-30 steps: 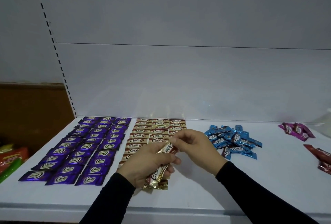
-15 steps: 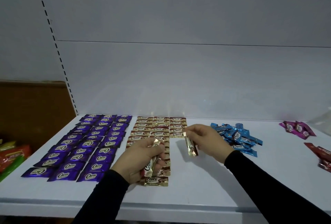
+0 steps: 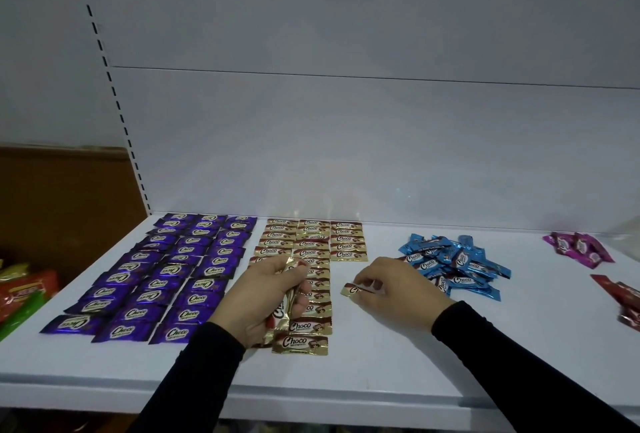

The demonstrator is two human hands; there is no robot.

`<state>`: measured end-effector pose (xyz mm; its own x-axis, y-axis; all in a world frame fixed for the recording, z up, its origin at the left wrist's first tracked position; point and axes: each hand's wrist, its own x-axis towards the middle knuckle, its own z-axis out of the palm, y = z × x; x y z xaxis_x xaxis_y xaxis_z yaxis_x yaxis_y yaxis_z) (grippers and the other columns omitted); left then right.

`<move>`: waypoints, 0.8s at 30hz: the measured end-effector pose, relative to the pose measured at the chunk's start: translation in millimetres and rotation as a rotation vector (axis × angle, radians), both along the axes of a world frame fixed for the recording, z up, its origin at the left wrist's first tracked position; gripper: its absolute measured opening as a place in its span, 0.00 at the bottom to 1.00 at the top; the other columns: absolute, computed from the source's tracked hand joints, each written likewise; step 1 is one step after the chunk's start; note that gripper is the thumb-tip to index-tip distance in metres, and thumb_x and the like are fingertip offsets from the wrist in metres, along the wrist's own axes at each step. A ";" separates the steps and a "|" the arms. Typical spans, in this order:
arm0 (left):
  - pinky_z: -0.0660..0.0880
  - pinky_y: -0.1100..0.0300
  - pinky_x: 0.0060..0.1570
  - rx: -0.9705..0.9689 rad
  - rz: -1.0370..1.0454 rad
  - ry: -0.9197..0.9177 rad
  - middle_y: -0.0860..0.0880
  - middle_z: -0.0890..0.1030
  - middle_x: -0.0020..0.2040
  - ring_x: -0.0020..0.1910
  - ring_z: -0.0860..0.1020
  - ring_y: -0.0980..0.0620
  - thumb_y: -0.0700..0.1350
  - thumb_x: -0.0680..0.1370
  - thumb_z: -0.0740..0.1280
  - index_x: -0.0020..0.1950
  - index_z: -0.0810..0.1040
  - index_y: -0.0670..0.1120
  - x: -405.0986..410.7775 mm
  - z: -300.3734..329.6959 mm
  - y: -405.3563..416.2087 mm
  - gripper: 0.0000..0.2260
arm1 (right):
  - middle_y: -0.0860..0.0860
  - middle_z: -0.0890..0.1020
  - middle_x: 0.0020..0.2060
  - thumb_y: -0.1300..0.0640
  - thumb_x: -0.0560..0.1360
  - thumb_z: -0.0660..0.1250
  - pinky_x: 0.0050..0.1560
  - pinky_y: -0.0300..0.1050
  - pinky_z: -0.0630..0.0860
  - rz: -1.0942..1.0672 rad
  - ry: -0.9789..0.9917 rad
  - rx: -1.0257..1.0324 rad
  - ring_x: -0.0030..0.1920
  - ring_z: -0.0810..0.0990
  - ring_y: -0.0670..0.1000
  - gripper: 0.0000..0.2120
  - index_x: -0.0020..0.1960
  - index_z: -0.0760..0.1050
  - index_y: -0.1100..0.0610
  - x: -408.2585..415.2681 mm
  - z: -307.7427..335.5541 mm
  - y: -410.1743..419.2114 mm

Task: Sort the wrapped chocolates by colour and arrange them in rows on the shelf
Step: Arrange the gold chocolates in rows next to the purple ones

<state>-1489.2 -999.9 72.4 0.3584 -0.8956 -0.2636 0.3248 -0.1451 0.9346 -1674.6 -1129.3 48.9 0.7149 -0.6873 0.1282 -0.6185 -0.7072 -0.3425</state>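
White shelf [image 3: 381, 356]; left hand [image 3: 268, 297] clutching gold chocolates [image 3: 284, 308], right hand [image 3: 398, 290] pinching one [image 3: 351, 289].

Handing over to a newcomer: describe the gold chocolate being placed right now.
On the white shelf, find the gold rows between the purple block and the blue pile. Under the short right column, the right hand pinches one gold chocolate, the only one lying apart.

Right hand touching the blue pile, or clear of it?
Apart. In the head view, bare white shelf shows between the right hand, which pinches a gold chocolate, and the blue pile.
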 end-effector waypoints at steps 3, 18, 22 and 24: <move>0.72 0.63 0.22 -0.005 -0.011 -0.004 0.44 0.78 0.33 0.26 0.74 0.51 0.36 0.81 0.66 0.58 0.77 0.37 -4.8 2.0 -0.5 0.07 | 0.46 0.77 0.42 0.46 0.77 0.59 0.48 0.52 0.76 0.051 0.053 -0.060 0.45 0.76 0.45 0.14 0.46 0.80 0.54 2.2 -2.5 -3.9; 0.72 0.63 0.21 -0.008 -0.016 -0.006 0.44 0.79 0.33 0.25 0.75 0.52 0.36 0.81 0.65 0.59 0.76 0.37 -2.6 5.0 3.6 0.08 | 0.44 0.69 0.64 0.36 0.80 0.53 0.64 0.47 0.58 0.152 0.076 -0.114 0.66 0.64 0.47 0.23 0.69 0.71 0.45 -6.8 -17.4 15.9; 0.72 0.62 0.21 -0.019 -0.012 -0.005 0.43 0.79 0.33 0.26 0.74 0.51 0.36 0.81 0.65 0.60 0.76 0.36 0.8 3.3 4.7 0.08 | 0.45 0.67 0.64 0.36 0.81 0.50 0.65 0.51 0.60 0.121 0.111 -0.084 0.65 0.63 0.50 0.22 0.64 0.70 0.47 1.5 -15.7 15.1; 0.72 0.62 0.22 -0.018 -0.010 -0.016 0.43 0.79 0.34 0.27 0.74 0.51 0.36 0.81 0.65 0.60 0.76 0.37 4.7 1.5 5.3 0.08 | 0.46 0.67 0.64 0.36 0.81 0.49 0.66 0.53 0.60 0.120 0.124 -0.080 0.65 0.64 0.50 0.22 0.65 0.69 0.47 5.8 -15.3 12.0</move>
